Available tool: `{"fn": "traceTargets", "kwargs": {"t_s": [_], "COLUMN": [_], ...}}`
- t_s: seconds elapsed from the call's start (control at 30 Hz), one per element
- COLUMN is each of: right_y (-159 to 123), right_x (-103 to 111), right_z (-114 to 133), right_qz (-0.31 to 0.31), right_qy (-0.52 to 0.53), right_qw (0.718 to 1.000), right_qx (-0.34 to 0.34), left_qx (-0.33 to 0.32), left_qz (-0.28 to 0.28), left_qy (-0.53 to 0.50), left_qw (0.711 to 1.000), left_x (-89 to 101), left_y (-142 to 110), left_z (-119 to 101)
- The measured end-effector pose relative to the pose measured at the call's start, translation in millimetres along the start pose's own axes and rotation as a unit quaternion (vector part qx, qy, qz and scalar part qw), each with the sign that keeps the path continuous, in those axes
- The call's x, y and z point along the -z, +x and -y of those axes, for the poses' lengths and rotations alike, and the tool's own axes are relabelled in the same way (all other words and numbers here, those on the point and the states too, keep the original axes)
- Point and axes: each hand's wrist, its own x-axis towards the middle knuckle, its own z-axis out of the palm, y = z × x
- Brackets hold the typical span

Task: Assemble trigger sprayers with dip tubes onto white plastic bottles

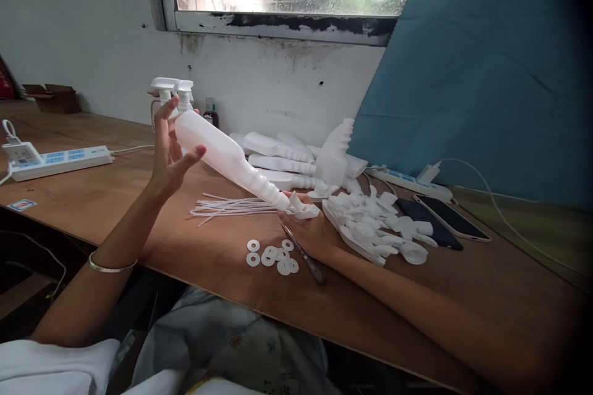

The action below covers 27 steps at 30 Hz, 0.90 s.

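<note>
My left hand [170, 151] is raised above the wooden table [115, 197] and grips the base of a white plastic bottle [229, 162], which slants down to the right. My right hand [308, 228] rests on the table at the bottle's neck, with its fingers closed around a white cap piece [303, 207]. A thin metal tool [303, 254] lies under that hand, and I cannot tell whether the hand holds it. Several white washers [272, 255] lie just in front. A bundle of thin white tubes [231, 205] lies under the bottle.
More white bottles [282, 157] lie stacked at the back, beside a heap of white trigger parts [375, 225]. Two finished spray bottles [173, 95] stand by the wall. Two phones [440, 219] lie at the right, a power strip [55, 160] at the left and another [407, 182] by the blue board.
</note>
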Motion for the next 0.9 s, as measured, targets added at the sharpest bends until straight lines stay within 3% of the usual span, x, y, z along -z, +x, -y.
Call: {"fn": "traceTargets", "kwargs": {"t_s": [0.1, 0.2, 0.27, 0.43, 0.67, 0.9], "right_y": [0, 0, 0, -1, 0, -1], "right_x": [2, 2, 1, 0, 0, 0], "right_z": [2, 3, 2, 0, -7, -8], "right_qz": [0.000, -0.006, -0.007, -0.018, -0.019, -0.014], "right_qy": [-0.013, -0.014, -0.009, -0.004, 0.009, 0.027], "right_qw": [1.000, 1.000, 1.000, 1.000, 1.000, 0.999], "right_qx": [0.007, 0.012, 0.009, 0.009, 0.007, 0.021], "left_qx": [0.067, 0.161, 0.212, 0.289, 0.393, 0.339], "left_qz": [-0.097, -0.216, -0.243, -0.196, -0.017, 0.059], "left_qy": [-0.194, -0.280, -0.303, -0.313, -0.269, -0.165], "left_qw": [0.974, 0.921, 0.897, 0.883, 0.879, 0.924], "left_x": [-8.3, -11.9, -11.5, -6.0, 10.7, 23.9], "left_y": [2, 5, 7, 9, 14, 10], "left_z": [-1, -1, 0, -2, -11, 8]}}
